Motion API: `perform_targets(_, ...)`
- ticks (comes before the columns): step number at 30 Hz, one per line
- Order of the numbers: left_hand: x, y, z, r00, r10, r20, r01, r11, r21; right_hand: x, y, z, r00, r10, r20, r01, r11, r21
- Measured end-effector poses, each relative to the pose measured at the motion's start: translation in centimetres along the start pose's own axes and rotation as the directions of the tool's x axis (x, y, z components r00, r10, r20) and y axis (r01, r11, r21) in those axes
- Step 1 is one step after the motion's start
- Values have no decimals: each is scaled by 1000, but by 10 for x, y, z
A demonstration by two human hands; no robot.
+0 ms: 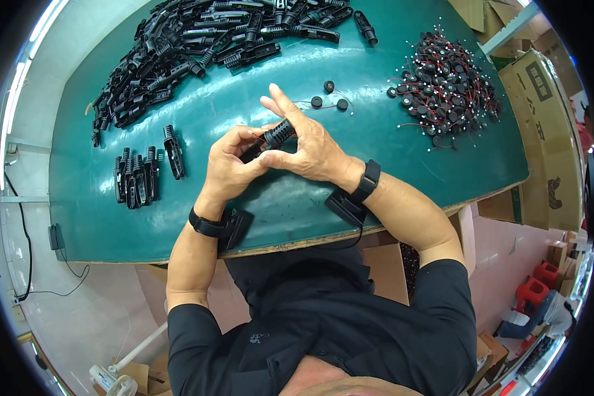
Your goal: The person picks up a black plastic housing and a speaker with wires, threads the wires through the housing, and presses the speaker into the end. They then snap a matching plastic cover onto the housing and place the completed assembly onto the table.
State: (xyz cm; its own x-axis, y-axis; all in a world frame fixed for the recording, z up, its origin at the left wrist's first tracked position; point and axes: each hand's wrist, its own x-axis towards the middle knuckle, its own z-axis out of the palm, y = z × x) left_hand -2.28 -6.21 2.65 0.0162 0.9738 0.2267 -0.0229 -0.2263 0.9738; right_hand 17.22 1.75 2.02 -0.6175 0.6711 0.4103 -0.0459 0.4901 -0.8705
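Observation:
In front of me, above the green table, a black plastic housing with a ribbed end [280, 134] is between my hands. My left hand [233, 162] pinches its lower part, where a short red wire shows. With thumb and palm, my right hand [313, 148] grips the ribbed end, its index finger stretched upward. Just beyond the hands lie a few small round black parts with thin wires [317, 102]. Several similar housings [136, 178] stand side by side at the left, and a single housing [173, 152] lies apart from them.
A large heap of black housings [171, 49] covers the far left of the green table [297, 218]. At the right is a pile of wired round parts [445, 86]. Cardboard boxes [541, 125] line the right edge. Each wrist wears a black strap with a small device.

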Motion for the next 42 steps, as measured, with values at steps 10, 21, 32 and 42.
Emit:
perform_targets(10, -31, 49, -66, 969, 171, -177, 137, 223, 965, -13, -52, 23, 995, 89, -40, -93, 989, -111)
perform_targets(21, -98, 64, -145, 832, 204, -517, 520, 40, 853, -33, -76, 58, 998, 41, 55, -31, 986, -164)
perform_targets(32, -115, 65, -147, 839, 324, -437, 441, 67, 895, -19, -62, 28, 976, -6, -219, -79, 924, -373)
perform_targets(42, -63, 59, -50, 945, 319, -75, -53, 376, 925, -18, -8, -30, 964, -161, -212, -75, 599, -797)
